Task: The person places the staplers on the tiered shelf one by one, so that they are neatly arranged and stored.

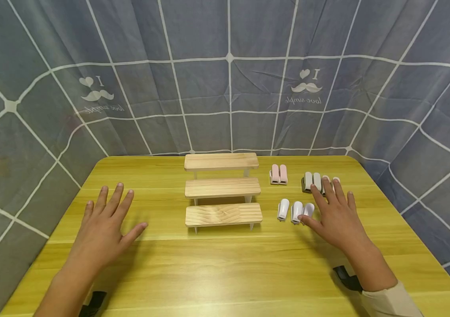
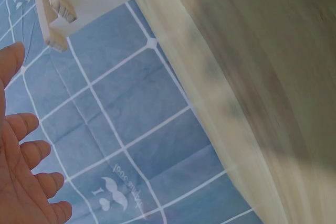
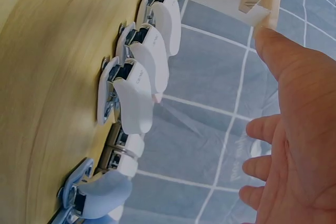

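My left hand [image 1: 103, 231] hovers over the left side of the table, fingers spread and holding nothing. My right hand [image 1: 340, 224] is spread above the right side, also holding nothing. Its thumb and fingertips overlap small stapler-like pieces in the head view. Three white ones [image 1: 283, 209] stand in a front row; in the right wrist view, the white pieces [image 3: 137, 95] show curved levers over metal parts. Behind them are a pink pair [image 1: 278, 174] and a grey-white pair [image 1: 312, 181], with more partly hidden by my fingers. A pale blue piece [image 3: 102, 195] shows in the right wrist view.
A three-step wooden riser [image 1: 223, 214] with white side supports stands mid-table between my hands. The wood-grain table [image 1: 209, 273] ends at a blue-grey checked curtain [image 1: 201, 88] around the back and sides. Dark wrist straps [image 1: 347, 278] are on both arms.
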### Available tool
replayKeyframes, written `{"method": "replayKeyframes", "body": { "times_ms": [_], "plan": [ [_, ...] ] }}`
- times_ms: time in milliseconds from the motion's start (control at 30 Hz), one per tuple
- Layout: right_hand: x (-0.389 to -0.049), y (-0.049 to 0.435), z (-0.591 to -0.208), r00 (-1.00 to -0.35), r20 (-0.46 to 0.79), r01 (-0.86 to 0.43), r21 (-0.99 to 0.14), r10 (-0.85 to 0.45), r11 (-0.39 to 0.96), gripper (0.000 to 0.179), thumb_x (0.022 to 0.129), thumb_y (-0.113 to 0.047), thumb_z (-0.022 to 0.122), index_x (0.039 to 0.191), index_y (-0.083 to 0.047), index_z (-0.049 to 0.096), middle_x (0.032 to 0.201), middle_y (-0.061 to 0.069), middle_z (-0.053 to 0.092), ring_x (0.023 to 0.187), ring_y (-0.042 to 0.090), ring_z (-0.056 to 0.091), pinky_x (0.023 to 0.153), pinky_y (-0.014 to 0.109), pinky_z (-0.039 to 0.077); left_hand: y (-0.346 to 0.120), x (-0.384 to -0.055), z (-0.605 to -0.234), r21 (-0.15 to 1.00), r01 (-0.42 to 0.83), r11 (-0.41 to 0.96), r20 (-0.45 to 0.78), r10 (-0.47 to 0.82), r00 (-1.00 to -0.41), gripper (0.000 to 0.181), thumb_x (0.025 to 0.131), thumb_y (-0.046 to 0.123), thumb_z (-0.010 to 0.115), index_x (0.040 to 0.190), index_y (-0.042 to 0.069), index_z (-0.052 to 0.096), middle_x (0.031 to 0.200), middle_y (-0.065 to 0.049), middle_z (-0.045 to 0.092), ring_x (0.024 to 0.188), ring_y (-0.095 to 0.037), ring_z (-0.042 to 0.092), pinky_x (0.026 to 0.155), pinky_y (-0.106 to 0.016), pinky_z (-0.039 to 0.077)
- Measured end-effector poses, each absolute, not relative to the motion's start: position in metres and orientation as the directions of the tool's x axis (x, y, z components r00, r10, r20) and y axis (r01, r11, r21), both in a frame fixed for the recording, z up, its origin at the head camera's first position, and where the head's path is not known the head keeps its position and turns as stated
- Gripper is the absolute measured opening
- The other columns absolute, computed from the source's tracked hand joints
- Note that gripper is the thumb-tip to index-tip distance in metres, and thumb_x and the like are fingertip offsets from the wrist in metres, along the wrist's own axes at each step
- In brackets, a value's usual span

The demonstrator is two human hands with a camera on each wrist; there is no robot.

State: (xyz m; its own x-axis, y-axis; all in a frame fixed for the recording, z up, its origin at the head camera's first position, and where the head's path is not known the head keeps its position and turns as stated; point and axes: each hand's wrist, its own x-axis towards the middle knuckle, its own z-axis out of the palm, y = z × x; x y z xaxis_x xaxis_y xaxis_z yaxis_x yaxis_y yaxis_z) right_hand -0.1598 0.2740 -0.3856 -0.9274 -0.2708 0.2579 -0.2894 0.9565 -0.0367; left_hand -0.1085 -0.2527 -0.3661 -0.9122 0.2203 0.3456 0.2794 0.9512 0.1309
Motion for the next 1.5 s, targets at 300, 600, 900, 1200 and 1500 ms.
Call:
{"method": "replayKeyframes", "body": {
  "times_ms": [300, 600, 900, 1200, 1500],
  "plan": [
    [-0.162, 0.276, -0.388, -0.923, 0.271, -0.293, -0.034, -0.273, 0.955, 0.088, 0.089, -0.055, 0.067, 0.151, 0.0, 0.037, 0.159, 0.028, 0.015, 0.147, 0.047, 0.006, 0.108, 0.074, 0.011, -0.25, -0.107, -0.367, 0.14, 0.28, 0.95, 0.349, 0.217, -0.912, 0.082, 0.094, 0.051, 0.062, 0.154, 0.002, 0.033, 0.162, -0.021, 0.016, 0.148, -0.042, -0.001, 0.115, -0.067, 0.003],
    [-0.167, 0.281, -0.39, -0.884, 0.348, -0.354, -0.062, -0.312, 0.933, 0.086, 0.083, -0.042, 0.078, 0.146, 0.004, 0.042, 0.154, 0.031, 0.026, 0.142, 0.051, 0.02, 0.106, 0.071, 0.025, -0.238, -0.109, -0.364, 0.183, 0.31, 0.933, 0.371, 0.226, -0.901, 0.083, 0.092, 0.048, 0.067, 0.153, 0.002, 0.035, 0.16, -0.022, 0.02, 0.147, -0.044, 0.006, 0.113, -0.07, 0.011],
    [-0.168, 0.285, -0.39, -0.906, 0.319, -0.366, -0.264, -0.278, 0.892, 0.087, 0.081, -0.033, 0.083, 0.147, 0.004, 0.039, 0.151, 0.031, 0.03, 0.134, 0.054, 0.031, 0.1, 0.071, 0.035, -0.22, -0.108, -0.368, 0.471, 0.364, 0.804, 0.328, 0.223, -0.918, 0.084, 0.091, 0.037, 0.073, 0.155, 0.005, 0.031, 0.16, -0.02, 0.022, 0.146, -0.045, 0.015, 0.11, -0.071, 0.019],
    [-0.163, 0.286, -0.389, -0.944, 0.218, -0.327, -0.538, -0.246, 0.777, 0.084, 0.088, -0.03, 0.078, 0.152, 0.001, 0.031, 0.152, 0.029, 0.031, 0.132, 0.051, 0.036, 0.1, 0.069, 0.036, -0.199, -0.108, -0.374, 0.696, 0.291, 0.656, 0.229, 0.182, -0.956, 0.077, 0.093, 0.038, 0.07, 0.156, 0.012, 0.032, 0.159, -0.014, 0.028, 0.143, -0.042, 0.027, 0.107, -0.067, 0.031],
    [-0.166, 0.289, -0.402, -0.962, 0.15, -0.268, -0.653, -0.226, 0.708, 0.081, 0.09, -0.025, 0.076, 0.153, 0.0, 0.031, 0.148, 0.031, 0.036, 0.125, 0.054, 0.044, 0.097, 0.064, 0.044, -0.183, -0.115, -0.387, 0.907, 0.157, 0.391, 0.106, 0.149, -0.983, 0.067, 0.097, 0.032, 0.067, 0.153, 0.011, 0.036, 0.154, -0.012, 0.036, 0.14, -0.033, 0.036, 0.112, -0.056, 0.033]
  ]
}}
